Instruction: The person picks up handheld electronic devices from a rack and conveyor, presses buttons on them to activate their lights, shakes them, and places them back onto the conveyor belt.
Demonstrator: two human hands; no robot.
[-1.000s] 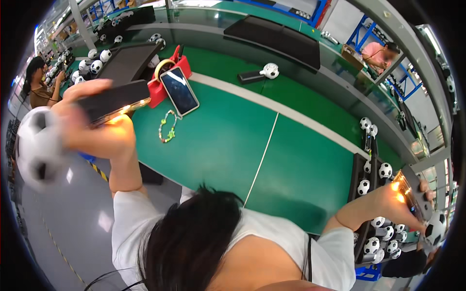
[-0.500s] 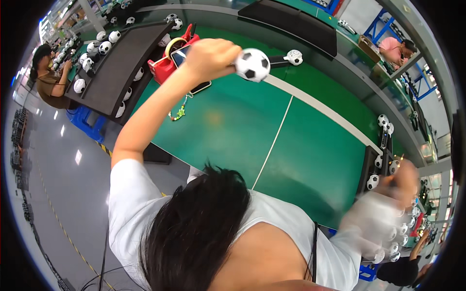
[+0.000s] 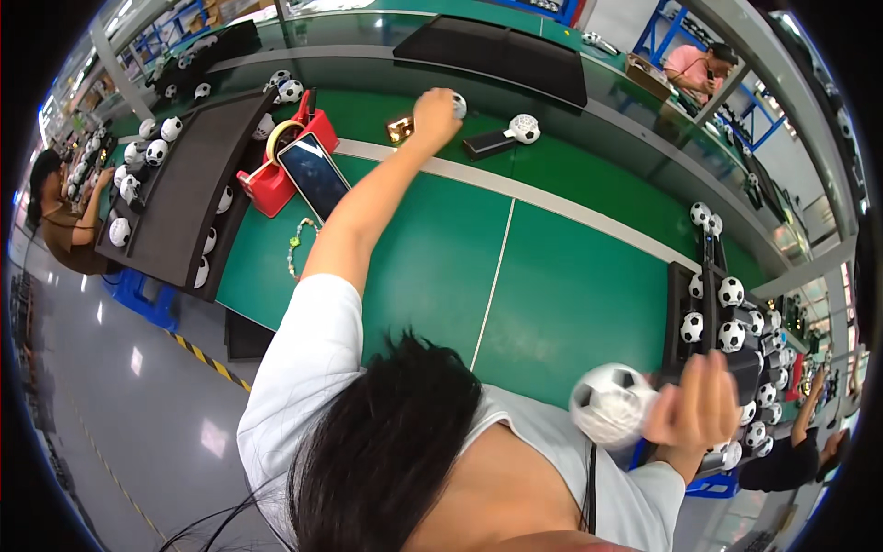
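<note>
On the belt beyond the table, my left hand (image 3: 437, 121) is closed round an object with a small soccer-ball head (image 3: 458, 106), mostly hidden by the fingers. Beside that hand, a small dark piece with glowing orange lights (image 3: 399, 129) shows; I cannot tell whether it belongs to the held object. To the right of it lies another soccer-ball-headed device (image 3: 524, 129) with a black rectangular handle. Low at the right, my right hand (image 3: 696, 405) grips a white-and-black soccer-ball-headed device (image 3: 611, 403), its ball toward my body. Motion blurs this hand and ball.
A red tape dispenser (image 3: 269, 189) with a phone (image 3: 315, 173) leaning on it stands at the left, near a bead strap (image 3: 294, 247). Black trays (image 3: 184, 175) with ball-headed devices flank the green table (image 3: 570, 294). Co-workers sit at far left, far right and lower right.
My left hand has moved away from me, from above the table to the belt with its ball-headed device. My right hand has come inward from the right-hand tray, now with a ball-headed device.
</note>
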